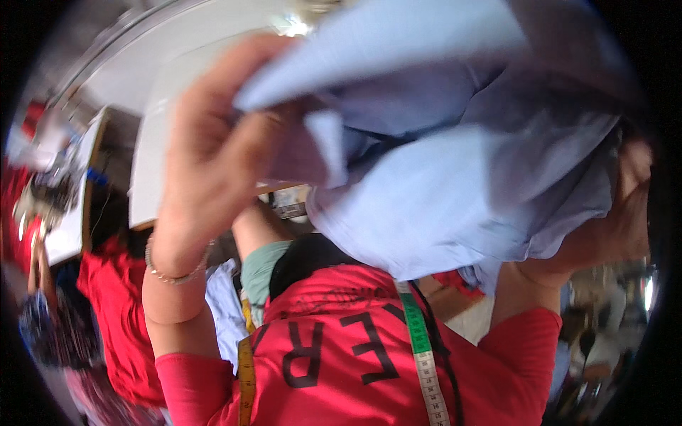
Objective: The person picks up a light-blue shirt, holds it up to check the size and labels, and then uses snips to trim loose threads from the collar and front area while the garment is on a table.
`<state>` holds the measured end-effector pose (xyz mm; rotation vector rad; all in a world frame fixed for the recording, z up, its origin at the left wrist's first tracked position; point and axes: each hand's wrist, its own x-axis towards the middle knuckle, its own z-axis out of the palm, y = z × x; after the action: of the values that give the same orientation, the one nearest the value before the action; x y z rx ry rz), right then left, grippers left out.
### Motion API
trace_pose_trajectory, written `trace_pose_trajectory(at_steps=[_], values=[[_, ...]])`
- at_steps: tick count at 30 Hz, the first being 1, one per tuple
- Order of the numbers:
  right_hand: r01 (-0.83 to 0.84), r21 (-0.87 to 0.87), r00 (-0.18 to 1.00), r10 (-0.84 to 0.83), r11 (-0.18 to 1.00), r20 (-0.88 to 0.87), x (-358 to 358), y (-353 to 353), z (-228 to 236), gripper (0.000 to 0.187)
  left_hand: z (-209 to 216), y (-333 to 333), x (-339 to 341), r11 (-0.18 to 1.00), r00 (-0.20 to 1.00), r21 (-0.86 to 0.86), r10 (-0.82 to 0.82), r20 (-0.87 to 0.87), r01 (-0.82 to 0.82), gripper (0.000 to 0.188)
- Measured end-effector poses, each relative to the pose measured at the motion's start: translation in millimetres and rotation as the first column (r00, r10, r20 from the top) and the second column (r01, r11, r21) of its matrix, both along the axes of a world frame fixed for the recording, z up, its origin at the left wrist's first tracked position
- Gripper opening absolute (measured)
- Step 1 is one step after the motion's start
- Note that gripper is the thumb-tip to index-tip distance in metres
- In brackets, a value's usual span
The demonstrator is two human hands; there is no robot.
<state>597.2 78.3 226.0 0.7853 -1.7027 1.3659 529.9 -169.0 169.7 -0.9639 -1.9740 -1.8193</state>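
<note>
A large piece of light blue cloth (426, 206) is held up in front of my chest, folded and hanging loosely. Its exact kind of garment or panel cannot be made out. My left hand (220, 142), with a beaded bracelet at the wrist, has its fingers and thumb closed on the cloth's left edge; the fingers are blurred. At the far right rim, my right hand (634, 170) is mostly hidden behind the cloth and only partly shows, so its grip is unclear. A tape measure (419, 341) hangs down over my red shirt.
A white table (153, 163) stands ahead, behind my left hand. On the left is another white-topped table (67, 234) with blurred items, where another person's hand (39, 255) shows. A red garment (121, 312) hangs close by. More light blue cloth (224, 305) lies beside my left arm.
</note>
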Motion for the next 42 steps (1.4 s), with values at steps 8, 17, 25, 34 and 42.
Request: trace_pose_trajectory(at_steps=[8, 17, 25, 34, 42], values=[[-0.476, -0.017, 0.852, 0.466, 0.879, 0.24, -80.5, -65.2, 30.2, 0.019, 80.2, -235.7, 22.5, 0.547, 0.316, 0.069, 0.577, -0.753, -0.834, 0.029], [-0.569, -0.355, 0.743, 0.649, 0.742, 0.165, -266.4, -181.3, 93.4, 0.013, 125.7, -273.6, -148.6, 0.337, 0.25, -0.03, 0.632, -0.733, -0.941, 0.033], [-0.6, -0.397, 0.646, 0.713, 0.695, 0.271, -229.5, -153.0, -23.5, 0.026, 64.7, -250.4, -104.2, 0.405, 0.611, -0.465, 0.614, -0.5, -0.787, 0.023], [-0.382, -0.596, -0.265, 0.534, 0.707, 0.803, -148.5, -57.3, -218.6, 0.021, -154.5, -187.8, -52.8, 0.433, 0.922, -0.862, 0.376, -0.095, -0.265, 0.04], [-0.493, 0.383, 0.73, 0.131, 0.781, 0.671, -205.1, -100.5, -196.2, 0.033, -134.0, -134.4, -81.1, 0.656, 0.866, -0.625, 0.497, -0.065, -0.423, 0.025]])
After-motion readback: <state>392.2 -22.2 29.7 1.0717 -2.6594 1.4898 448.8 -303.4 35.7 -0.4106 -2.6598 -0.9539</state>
